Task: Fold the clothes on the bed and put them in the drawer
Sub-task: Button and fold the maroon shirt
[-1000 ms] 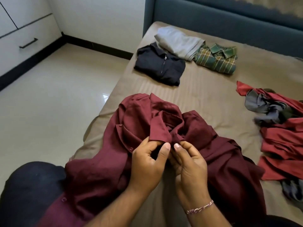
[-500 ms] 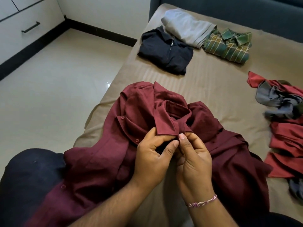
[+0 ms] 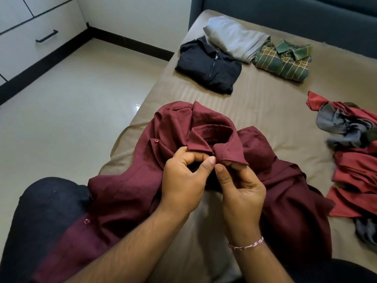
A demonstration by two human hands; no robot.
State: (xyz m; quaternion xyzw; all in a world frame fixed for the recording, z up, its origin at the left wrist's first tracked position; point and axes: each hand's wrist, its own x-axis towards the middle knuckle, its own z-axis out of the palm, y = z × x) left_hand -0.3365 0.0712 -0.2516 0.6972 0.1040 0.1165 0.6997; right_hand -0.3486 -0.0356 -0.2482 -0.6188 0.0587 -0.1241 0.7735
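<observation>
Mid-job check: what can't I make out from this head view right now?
- Collar button under the maroon shirt: hidden by the left hand and right hand pinching there.
- Red and grey pile: cut off by the right edge, item count unclear.
- Drawer: cut off by the left edge.
- Shirt's lower part: hidden by the forearms.

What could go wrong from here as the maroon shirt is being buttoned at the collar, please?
1. Both the left hand and the right hand pinch the maroon shirt just under its collar while the body lies bunched; folding it so may set creases.
2. Its lower part drapes off the bed edge over the person's knee and could slide floorward.
3. The unfolded red and grey pile lies close by and could tangle with it.
</observation>
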